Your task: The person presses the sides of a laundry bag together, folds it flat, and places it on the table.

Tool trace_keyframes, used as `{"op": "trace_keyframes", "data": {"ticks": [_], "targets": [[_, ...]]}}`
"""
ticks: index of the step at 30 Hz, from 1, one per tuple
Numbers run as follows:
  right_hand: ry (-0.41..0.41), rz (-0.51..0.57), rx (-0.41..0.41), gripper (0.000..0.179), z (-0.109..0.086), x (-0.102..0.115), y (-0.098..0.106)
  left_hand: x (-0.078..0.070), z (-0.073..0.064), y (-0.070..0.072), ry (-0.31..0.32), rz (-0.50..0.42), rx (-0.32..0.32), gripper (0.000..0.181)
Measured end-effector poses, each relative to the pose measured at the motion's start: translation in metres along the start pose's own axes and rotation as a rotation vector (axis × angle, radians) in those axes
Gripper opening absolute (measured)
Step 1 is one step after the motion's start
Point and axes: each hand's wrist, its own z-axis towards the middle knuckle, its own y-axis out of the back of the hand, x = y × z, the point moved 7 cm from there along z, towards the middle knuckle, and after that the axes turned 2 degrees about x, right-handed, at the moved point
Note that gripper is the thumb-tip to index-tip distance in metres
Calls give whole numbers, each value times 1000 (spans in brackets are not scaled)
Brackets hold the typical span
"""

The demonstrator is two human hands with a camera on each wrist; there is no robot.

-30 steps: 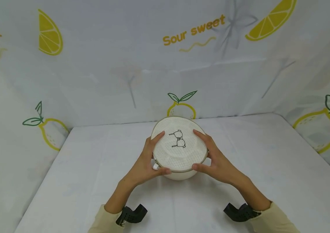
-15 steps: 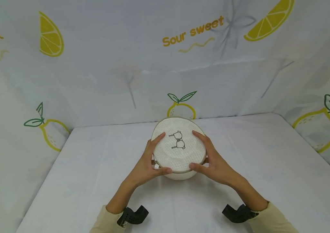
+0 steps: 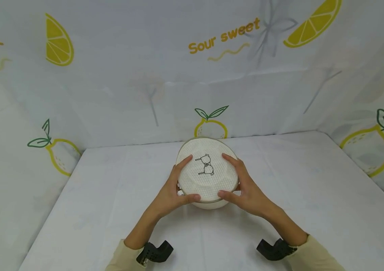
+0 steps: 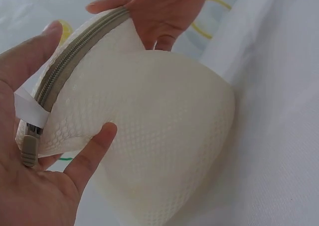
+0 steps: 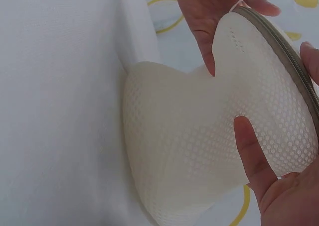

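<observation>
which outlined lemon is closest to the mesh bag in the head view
The middle lemon, on the back cloth just above the white mesh bag; the left lemon and right lemon sit well off to the sides.

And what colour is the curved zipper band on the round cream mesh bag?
The curved zipper band is greyish brown, clearest in the left wrist view.

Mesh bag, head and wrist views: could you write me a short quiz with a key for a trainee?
1. True or false: only one hand touches the mesh bag.
2. The full orange lettering reads: A) Fresh lime; B) Sour sweet; C) Hello sun.
3. Fill in: the white tag is nearest the ____ hand.

Key: 1. False; the left hand and right hand both hold the mesh bag. 2. B. 3. left.
</observation>
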Motion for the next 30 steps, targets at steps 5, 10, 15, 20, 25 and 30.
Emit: {"op": "trace_keyframes", "data": {"ticks": [5,10,15,20,25,30], "targets": [[11,4,-7,92,1,-2,0,2,2,0,-19,-15,3,98],[5,6,-18,91,1,-5,-1,3,1,-2,-15,-39,6,99],[26,16,-10,90,2,-4,0,3,1,-4,-8,-56,17,104],[46,8,-7,89,4,-7,0,3,1,-4,-37,-80,21,103],[32,14,3,88,4,-5,0,0,-1,-4,-35,-102,23,101],[28,7,-17,87,3,-4,-3,-1,-4,-4,-37,-76,26,99]]}}
